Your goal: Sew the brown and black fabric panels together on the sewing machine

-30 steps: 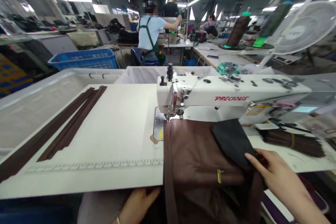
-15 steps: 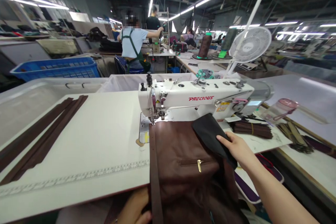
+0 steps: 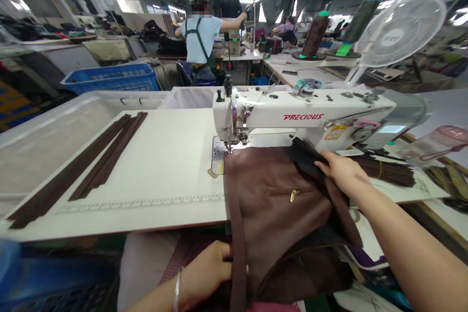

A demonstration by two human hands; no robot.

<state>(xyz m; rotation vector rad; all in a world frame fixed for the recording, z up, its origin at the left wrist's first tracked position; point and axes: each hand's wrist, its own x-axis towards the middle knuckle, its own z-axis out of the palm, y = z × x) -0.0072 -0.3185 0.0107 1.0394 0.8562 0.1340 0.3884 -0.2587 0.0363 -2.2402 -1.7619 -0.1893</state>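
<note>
A brown leather-like bag panel [image 3: 270, 170] with a zip pocket and gold zipper pull [image 3: 293, 196] lies under the needle area of a white sewing machine [image 3: 270, 112]. Along its left edge runs a long brown strip [image 3: 238, 234] that hangs over the table's front. My left hand [image 3: 210, 268], with a bracelet at the wrist, is closed around this strip below the table edge; some fingertips are hidden behind it. At the panel's upper right, my right hand [image 3: 343, 170] pinches a black fabric flap [image 3: 309, 153] between thumb and fingers.
Long brown strips [image 3: 106, 161] lie on the white table [image 3: 175, 156] at left, behind a printed ruler [image 3: 146, 202]. A bundle of brown strips [image 3: 383, 170] sits at right. A fan [image 3: 400, 31] and thread cones [image 3: 315, 34] stand behind. A co-worker [image 3: 201, 41] sits further back.
My right hand has drawn the black flap back toward the panel's right side, folding it. My left hand has come further into view on the strip. The camera view has shifted.
</note>
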